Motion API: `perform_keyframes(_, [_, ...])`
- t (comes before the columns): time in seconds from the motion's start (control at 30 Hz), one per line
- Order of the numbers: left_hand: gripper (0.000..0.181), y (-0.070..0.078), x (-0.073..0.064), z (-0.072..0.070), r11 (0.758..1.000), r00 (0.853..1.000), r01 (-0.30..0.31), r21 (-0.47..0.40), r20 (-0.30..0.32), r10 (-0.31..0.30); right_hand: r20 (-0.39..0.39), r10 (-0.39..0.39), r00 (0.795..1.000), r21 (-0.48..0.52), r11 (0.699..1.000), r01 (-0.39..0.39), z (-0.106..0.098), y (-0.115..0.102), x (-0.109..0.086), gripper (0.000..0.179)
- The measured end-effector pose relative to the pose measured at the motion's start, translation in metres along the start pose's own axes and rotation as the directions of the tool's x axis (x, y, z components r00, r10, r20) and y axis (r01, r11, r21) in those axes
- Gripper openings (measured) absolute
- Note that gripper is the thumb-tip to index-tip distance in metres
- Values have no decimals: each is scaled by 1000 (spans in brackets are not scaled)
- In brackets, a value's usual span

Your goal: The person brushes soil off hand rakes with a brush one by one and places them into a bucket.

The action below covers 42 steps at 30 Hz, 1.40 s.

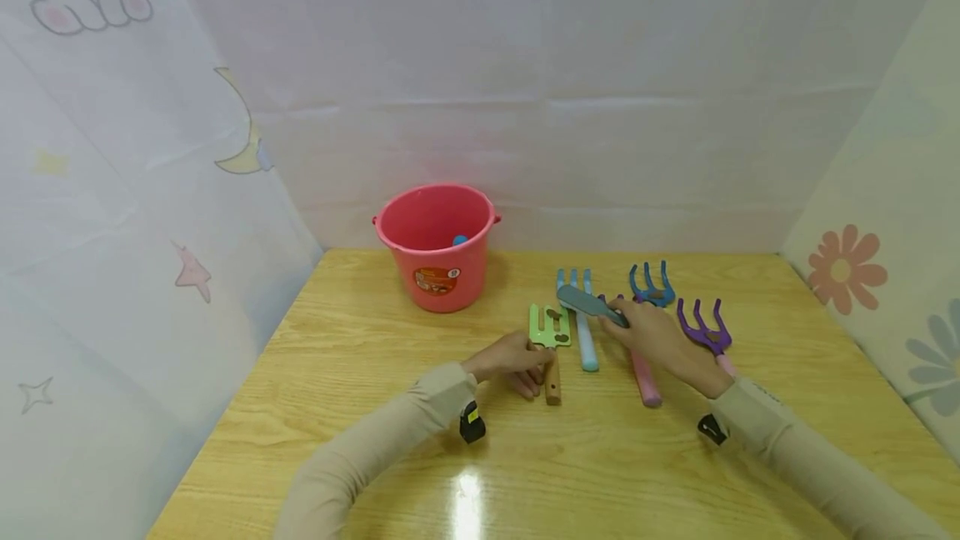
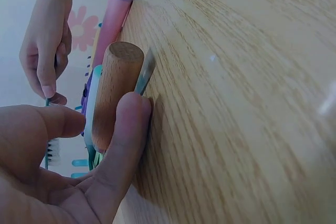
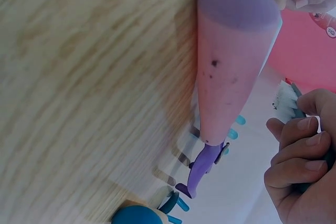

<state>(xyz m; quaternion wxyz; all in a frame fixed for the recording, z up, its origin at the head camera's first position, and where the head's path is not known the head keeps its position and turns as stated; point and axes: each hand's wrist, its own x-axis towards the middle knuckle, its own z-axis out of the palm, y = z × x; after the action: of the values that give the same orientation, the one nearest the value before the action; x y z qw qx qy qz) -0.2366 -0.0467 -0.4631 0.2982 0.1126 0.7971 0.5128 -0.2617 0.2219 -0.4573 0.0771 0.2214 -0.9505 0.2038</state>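
My right hand (image 1: 656, 336) grips a brush (image 1: 592, 305) with a dark grey-green back, held above the light blue rake (image 1: 587, 344). White bristles show under the brush in the right wrist view. At the table's middle, my left hand (image 1: 513, 361) holds the wooden handle (image 2: 118, 93) of a green hand fork (image 1: 550, 327); the handle lies between thumb and fingers. Brown spots mark the fork's green head. Beneath my right hand lies a purple rake with a pink handle (image 3: 231, 72); dark specks dot that handle.
A pink bucket (image 1: 442, 265) with a blue thing (image 1: 460, 240) inside stands at the back left. A dark blue rake (image 1: 654, 292) and another purple rake (image 1: 705, 332) lie to the right on the wooden table (image 1: 360, 457). Pale cloth walls (image 1: 600, 107) border the table.
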Motion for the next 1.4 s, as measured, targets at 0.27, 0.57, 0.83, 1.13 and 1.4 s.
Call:
perform_keyframes(0.27, [37,-1,0,3,999,1000,13,48,-25,-12,16,0,1000,15,1000,0,0,0,0,40])
perform_keyframes(0.57, [42,2,-1,6,992,999,24,121,-50,-18,8,-4,1000,19,1000,4,0,-2,-2,36])
perform_keyframes(0.83, [42,5,2,10,984,994,49,169,-103,-32,-6,-23,1000,30,999,23,2,-3,-3,31])
perform_keyframes(1.13, [39,8,1,12,983,990,63,174,-132,-40,-11,-20,1000,27,999,20,-1,-6,-5,32])
perform_keyframes(1.4, [37,11,2,10,978,989,98,182,-129,-75,-8,-4,1000,61,998,4,-3,-6,-6,34])
